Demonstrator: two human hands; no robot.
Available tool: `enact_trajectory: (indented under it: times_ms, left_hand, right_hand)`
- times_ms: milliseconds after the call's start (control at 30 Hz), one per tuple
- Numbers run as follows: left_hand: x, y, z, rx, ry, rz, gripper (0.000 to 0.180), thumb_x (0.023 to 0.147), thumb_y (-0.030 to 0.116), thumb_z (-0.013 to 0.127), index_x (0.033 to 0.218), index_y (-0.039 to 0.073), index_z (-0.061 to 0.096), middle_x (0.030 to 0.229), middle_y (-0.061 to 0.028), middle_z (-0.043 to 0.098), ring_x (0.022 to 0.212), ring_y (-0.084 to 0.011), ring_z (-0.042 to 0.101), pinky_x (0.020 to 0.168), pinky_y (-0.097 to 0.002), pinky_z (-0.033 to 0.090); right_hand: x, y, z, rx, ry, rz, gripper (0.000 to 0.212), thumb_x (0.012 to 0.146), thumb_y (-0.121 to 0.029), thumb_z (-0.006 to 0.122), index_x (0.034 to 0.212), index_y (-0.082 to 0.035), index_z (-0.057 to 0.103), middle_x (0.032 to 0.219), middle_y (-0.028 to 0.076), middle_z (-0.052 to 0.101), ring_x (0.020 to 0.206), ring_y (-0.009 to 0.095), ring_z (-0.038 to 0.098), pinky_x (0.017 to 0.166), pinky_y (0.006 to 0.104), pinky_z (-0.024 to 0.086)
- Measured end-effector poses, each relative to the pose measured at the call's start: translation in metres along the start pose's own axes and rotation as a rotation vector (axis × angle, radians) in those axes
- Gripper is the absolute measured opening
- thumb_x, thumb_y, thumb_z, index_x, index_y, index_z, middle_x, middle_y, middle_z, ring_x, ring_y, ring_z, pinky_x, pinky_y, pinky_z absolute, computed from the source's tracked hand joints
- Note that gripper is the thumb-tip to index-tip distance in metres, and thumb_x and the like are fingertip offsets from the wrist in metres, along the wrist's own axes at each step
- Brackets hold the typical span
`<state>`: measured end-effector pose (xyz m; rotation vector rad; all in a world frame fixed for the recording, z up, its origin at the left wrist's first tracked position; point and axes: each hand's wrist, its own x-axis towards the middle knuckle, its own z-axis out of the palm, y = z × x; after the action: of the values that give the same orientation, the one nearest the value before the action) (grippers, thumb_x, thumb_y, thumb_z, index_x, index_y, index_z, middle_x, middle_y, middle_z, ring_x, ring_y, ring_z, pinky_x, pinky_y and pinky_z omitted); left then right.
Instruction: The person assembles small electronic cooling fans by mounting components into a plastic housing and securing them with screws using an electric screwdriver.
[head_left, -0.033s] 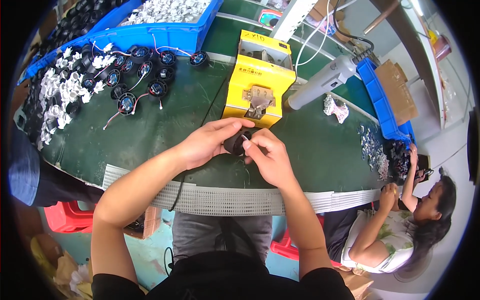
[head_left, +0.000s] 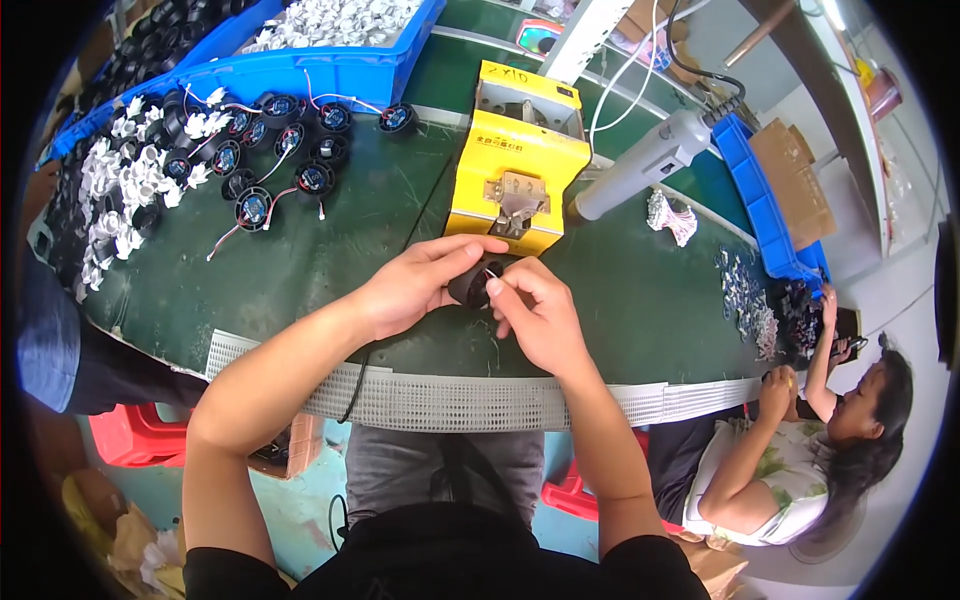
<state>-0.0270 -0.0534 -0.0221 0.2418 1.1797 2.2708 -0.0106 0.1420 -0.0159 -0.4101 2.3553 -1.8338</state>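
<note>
My left hand [head_left: 410, 287] is closed round a small black round housing [head_left: 467, 291], held just above the table. At the housing's right side my right hand [head_left: 540, 312] pinches, with thumb and forefinger on a thin pale wire [head_left: 490, 274] at its opening. My fingers hide much of the housing. Directly beyond my hands stands a yellow machine [head_left: 510, 165] with a metal fixture [head_left: 520, 200] on its front. Several black round units with blue circuit boards and wires [head_left: 253, 207] lie to the left.
White plastic parts [head_left: 110, 200] are heaped at the far left, before a blue bin [head_left: 350, 85]. A grey cylindrical tool [head_left: 645, 165] and a wire bundle [head_left: 671, 219] are right of the machine. Perforated grey trunking [head_left: 450, 403] lines the near edge. A co-worker [head_left: 770, 470] sits at the right.
</note>
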Motion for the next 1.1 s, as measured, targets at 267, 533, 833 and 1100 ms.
enact_trajectory:
  times_ms: [267, 533, 833, 1100]
  left_hand:
    - [-0.003, 0.006, -0.001, -0.056, 0.101, 0.129, 0.035, 0.104, 0.027, 0.045, 0.129, 0.006, 0.056, 0.112, -0.0053, 0.064, 0.098, -0.0122, 0.064, 0.088, -0.0319, 0.053]
    - [-0.004, 0.003, 0.006, -0.109, 0.068, 0.218, 0.039, 0.101, 0.022, 0.052, 0.135, 0.002, 0.049, 0.122, -0.0059, 0.058, 0.104, -0.0131, 0.061, 0.091, -0.0328, 0.052]
    - [-0.003, -0.008, 0.007, -0.065, -0.104, 0.231, 0.043, 0.102, 0.020, 0.049, 0.141, 0.004, 0.043, 0.135, -0.0105, 0.050, 0.120, -0.0195, 0.053, 0.100, -0.0371, 0.045]
    - [-0.005, -0.014, 0.018, -0.217, -0.193, 0.251, 0.049, 0.104, 0.017, 0.042, 0.151, 0.009, 0.028, 0.137, -0.0078, 0.046, 0.128, -0.0185, 0.043, 0.109, -0.0338, 0.034]
  right_hand:
    - [0.002, -0.011, -0.010, -0.597, 0.352, -0.737, 0.023, 0.079, 0.002, 0.072, 0.101, -0.003, 0.066, 0.106, 0.012, 0.063, 0.087, 0.024, 0.067, 0.073, 0.0308, 0.056]
    - [0.004, -0.006, -0.003, 0.016, 0.227, -0.530, 0.012, 0.092, -0.006, 0.064, 0.098, 0.002, 0.070, 0.085, 0.006, 0.067, 0.069, 0.014, 0.062, 0.064, 0.0268, 0.052]
    - [-0.003, -0.005, 0.014, 0.397, 0.188, -0.197, 0.018, 0.085, 0.005, 0.069, 0.103, 0.002, 0.066, 0.086, 0.008, 0.066, 0.069, 0.013, 0.066, 0.059, 0.0250, 0.056]
    - [0.002, 0.002, 0.018, -0.018, 0.345, -0.439, 0.035, 0.074, 0.000, 0.080, 0.105, -0.001, 0.065, 0.114, 0.011, 0.058, 0.094, 0.016, 0.062, 0.075, 0.0279, 0.054]
